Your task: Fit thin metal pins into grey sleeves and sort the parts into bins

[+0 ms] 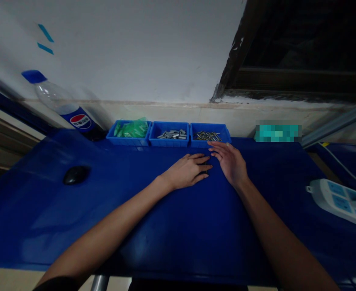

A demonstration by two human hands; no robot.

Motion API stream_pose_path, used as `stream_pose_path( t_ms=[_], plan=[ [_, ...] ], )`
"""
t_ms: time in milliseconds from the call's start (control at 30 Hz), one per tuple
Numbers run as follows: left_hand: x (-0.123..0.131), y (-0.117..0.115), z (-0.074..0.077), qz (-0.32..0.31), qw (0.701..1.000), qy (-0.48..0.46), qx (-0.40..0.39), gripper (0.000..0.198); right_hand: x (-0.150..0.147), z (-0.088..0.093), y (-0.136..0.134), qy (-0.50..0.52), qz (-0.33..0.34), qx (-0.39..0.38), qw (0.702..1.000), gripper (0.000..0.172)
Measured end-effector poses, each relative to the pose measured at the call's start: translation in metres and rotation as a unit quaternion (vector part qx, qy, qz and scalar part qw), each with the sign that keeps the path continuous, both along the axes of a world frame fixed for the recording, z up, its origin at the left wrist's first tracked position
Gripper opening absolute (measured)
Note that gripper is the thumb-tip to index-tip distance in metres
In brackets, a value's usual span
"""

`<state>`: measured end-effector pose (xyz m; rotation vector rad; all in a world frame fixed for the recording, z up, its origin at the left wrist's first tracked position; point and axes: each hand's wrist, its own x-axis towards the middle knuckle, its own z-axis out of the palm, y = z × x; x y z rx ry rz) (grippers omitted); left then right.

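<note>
My left hand [188,170] lies palm down on the blue tabletop [165,226], fingers spread and pointing right. Something small and dark shows between its fingers, too dim to name. Just right of it, my right hand [230,162] is raised a little, its fingers apart and nothing visible in them. Its fingertips are close to the front of a blue bin of thin metal pins or screws [208,136]. Left of that bin stand a blue bin of short silvery metal pieces [173,134] and a blue bin with a green plastic bag [132,129].
A Pepsi bottle [79,119] stands at the back left, with a black computer mouse [74,175] nearer. A pixelated teal pack [277,133] sits at the back right. A white power strip [341,200] lies at the right edge. The wall [153,52] closes off the back.
</note>
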<state>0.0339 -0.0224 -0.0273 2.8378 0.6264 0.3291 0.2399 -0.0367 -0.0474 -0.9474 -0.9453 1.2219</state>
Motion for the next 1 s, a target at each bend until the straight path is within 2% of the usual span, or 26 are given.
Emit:
stream_pose_path(
  t_ms=[133,333,500,633,800,1000],
  plan=[
    [0.002,0.000,-0.006,-0.005,1.000,0.002,0.004,0.032,0.002,-0.001,0.001,0.003,0.000,-0.002,1.000,0.033],
    [-0.007,0.016,-0.012,-0.002,0.999,-0.049,0.005,0.025,0.006,-0.002,0.001,-0.041,0.012,-0.010,0.999,0.039],
    [-0.015,0.023,-0.016,0.038,0.996,-0.080,-0.021,0.027,0.006,-0.003,0.000,-0.035,0.009,-0.012,0.999,0.036],
    [-0.015,0.022,-0.026,0.070,0.987,-0.137,-0.045,0.028,0.003,-0.002,0.000,-0.024,0.007,-0.011,1.000,0.032],
    [-0.017,0.021,-0.035,0.098,0.961,-0.242,-0.088,0.028,0.003,-0.002,-0.001,-0.019,0.008,-0.015,1.000,0.030],
    [-0.018,0.019,-0.037,0.170,0.910,-0.319,-0.202,0.027,0.003,-0.002,-0.001,-0.029,0.009,-0.008,1.000,0.032]
  ],
)
